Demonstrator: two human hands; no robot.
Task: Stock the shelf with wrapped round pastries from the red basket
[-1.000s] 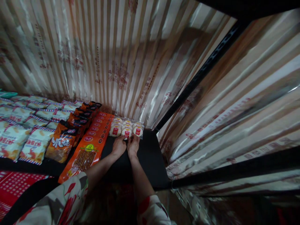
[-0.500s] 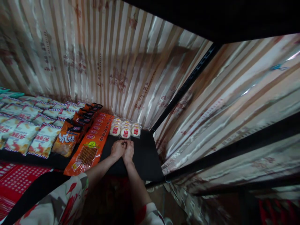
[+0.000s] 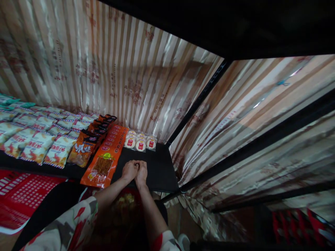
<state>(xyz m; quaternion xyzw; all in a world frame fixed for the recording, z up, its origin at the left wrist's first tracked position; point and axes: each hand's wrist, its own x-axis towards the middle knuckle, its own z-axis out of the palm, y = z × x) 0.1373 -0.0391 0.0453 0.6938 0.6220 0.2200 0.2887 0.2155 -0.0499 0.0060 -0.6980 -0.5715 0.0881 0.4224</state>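
My left hand (image 3: 130,170) and my right hand (image 3: 141,171) meet above the black shelf (image 3: 160,167), their fingers curled in against each other. Whatever they may hold is hidden by the backs of the hands. Just beyond them lie several round white crackers (image 3: 140,145) in clear wrappers with red labels. To the left of my hands a long orange packet (image 3: 106,155) of brown sticks lies flat, its lower end at the shelf's front edge.
Rows of orange-black snack bags (image 3: 81,149) and white snack bags (image 3: 59,150) fill the shelf's left side. A red basket (image 3: 34,190) is below left. Striped curtain (image 3: 136,76) backs the shelf; a black post (image 3: 199,103) rises at its right corner. Red packets (image 3: 295,226) show lower right.
The view has shifted a little, so the shelf's packets sit slightly further right and more of the red basket shows. My hands stay together, a bit nearer the shelf's front edge.
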